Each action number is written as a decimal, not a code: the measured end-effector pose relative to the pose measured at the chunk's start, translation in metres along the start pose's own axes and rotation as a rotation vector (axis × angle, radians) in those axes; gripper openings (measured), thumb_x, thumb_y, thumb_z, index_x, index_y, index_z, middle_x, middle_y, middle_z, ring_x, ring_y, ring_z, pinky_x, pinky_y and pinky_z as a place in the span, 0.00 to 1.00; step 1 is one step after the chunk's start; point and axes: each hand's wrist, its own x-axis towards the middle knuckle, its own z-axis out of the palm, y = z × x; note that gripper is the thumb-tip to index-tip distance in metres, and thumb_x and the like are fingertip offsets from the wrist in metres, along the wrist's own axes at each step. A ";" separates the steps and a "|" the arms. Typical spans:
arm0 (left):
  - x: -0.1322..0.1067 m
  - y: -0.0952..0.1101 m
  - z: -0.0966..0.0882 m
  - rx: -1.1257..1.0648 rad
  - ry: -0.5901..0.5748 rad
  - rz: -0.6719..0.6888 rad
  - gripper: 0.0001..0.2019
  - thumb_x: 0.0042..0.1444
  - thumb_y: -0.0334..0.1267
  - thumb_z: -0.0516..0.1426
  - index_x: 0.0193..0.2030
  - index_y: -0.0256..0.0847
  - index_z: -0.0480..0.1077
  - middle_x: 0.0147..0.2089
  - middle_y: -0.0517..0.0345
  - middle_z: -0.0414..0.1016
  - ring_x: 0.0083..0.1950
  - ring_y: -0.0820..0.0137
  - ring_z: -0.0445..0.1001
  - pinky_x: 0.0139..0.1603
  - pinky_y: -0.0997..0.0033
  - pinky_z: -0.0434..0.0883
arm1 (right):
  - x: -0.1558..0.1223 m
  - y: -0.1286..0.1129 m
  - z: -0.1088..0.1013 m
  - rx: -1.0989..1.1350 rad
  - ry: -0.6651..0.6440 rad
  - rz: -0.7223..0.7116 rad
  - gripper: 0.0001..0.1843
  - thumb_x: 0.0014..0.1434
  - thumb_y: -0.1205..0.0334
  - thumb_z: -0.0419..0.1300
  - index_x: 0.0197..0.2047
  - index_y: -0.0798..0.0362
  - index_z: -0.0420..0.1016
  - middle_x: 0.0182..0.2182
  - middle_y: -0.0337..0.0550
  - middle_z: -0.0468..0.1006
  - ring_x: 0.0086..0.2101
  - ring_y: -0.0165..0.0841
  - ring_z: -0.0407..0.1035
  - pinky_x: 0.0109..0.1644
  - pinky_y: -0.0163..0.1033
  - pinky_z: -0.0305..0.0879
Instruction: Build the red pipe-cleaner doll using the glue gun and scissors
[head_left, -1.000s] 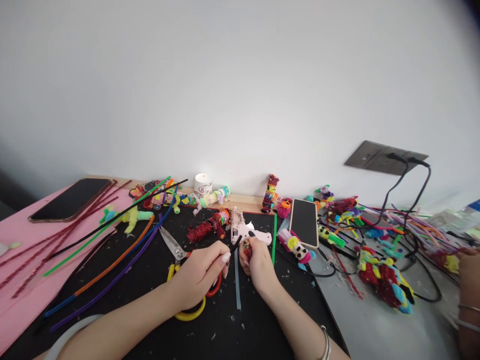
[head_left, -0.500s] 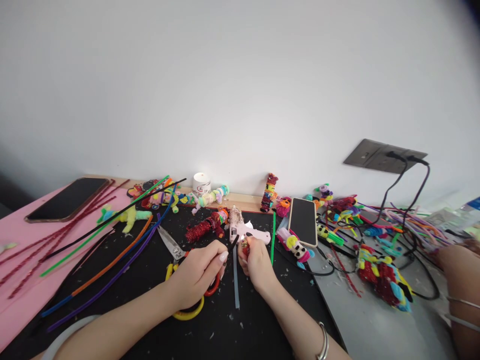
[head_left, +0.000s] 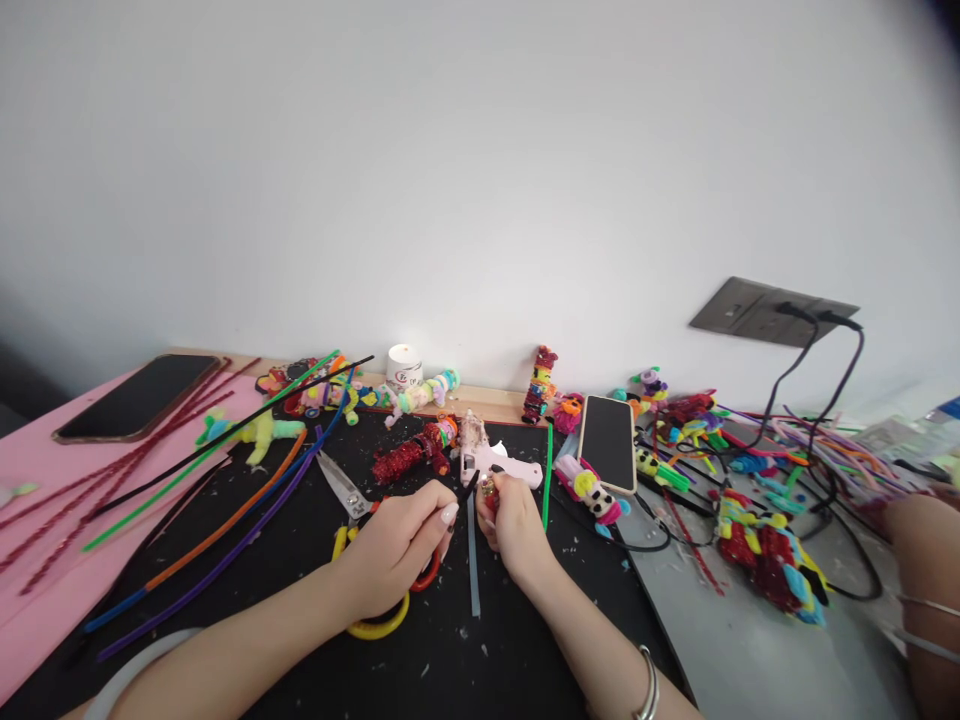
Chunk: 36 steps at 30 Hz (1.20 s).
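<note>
My left hand (head_left: 409,545) is closed in a pinch on a short black pipe cleaner (head_left: 469,488), whose tip sticks out toward the other hand. In my right hand (head_left: 517,530) a small red lighter (head_left: 490,496) with a metal top is gripped, close beside that black tip. Just beyond both hands lies a pale pink hot glue gun (head_left: 510,467). A translucent glue stick (head_left: 473,565) lies on the black mat (head_left: 510,660) between my hands. Scissors (head_left: 346,490) with red and yellow handles lie partly under my left hand. A red tinsel figure (head_left: 409,453) rests behind them.
Pipe cleaners (head_left: 225,535) and a phone (head_left: 139,398) lie at left, another phone (head_left: 607,445) at right. A paper cup (head_left: 403,367) stands by the wall. Small fuzzy figures (head_left: 772,560) and black cables (head_left: 862,590) spread rightward. Another person's arm (head_left: 930,580) reaches in at right.
</note>
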 end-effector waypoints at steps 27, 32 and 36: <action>0.001 0.000 -0.003 0.009 -0.007 0.014 0.13 0.66 0.38 0.40 0.31 0.43 0.57 0.22 0.67 0.65 0.23 0.74 0.66 0.28 0.74 0.62 | 0.003 0.006 -0.005 -0.031 0.030 -0.042 0.25 0.62 0.53 0.39 0.14 0.49 0.50 0.10 0.31 0.49 0.14 0.25 0.41 0.19 0.34 0.38; 0.001 0.004 -0.003 0.021 -0.071 0.021 0.12 0.66 0.38 0.40 0.32 0.43 0.56 0.21 0.67 0.64 0.23 0.74 0.65 0.29 0.74 0.61 | 0.002 0.000 -0.005 -0.077 0.087 -0.002 0.22 0.61 0.57 0.39 0.15 0.48 0.49 0.10 0.32 0.50 0.14 0.26 0.44 0.19 0.35 0.40; 0.000 0.005 -0.004 0.020 -0.096 0.032 0.12 0.66 0.38 0.40 0.31 0.43 0.56 0.21 0.67 0.64 0.23 0.74 0.65 0.30 0.74 0.61 | 0.002 -0.003 -0.008 -0.151 0.090 -0.089 0.23 0.61 0.56 0.40 0.15 0.47 0.49 0.10 0.33 0.52 0.14 0.27 0.48 0.19 0.35 0.44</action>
